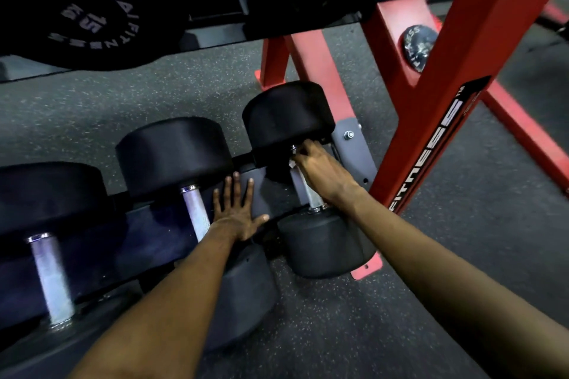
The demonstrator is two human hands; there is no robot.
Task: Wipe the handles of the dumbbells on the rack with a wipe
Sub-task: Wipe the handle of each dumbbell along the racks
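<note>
Three black dumbbells lie on the lowest shelf of the rack. My right hand [320, 172] grips the far end of the rightmost dumbbell's steel handle [311, 194], with a bit of white wipe [292, 160] showing under its fingers. My left hand [237, 209] lies flat with fingers spread on the dark shelf rail [261, 194] between the right and middle dumbbells. The middle dumbbell's handle [194, 212] and the left dumbbell's handle [50, 277] are bare.
The red rack upright [437, 120] with "FITNESS" lettering rises just right of my right arm. An upper shelf with larger black dumbbells [92, 15] overhangs at the top. Speckled rubber floor [354, 332] lies below.
</note>
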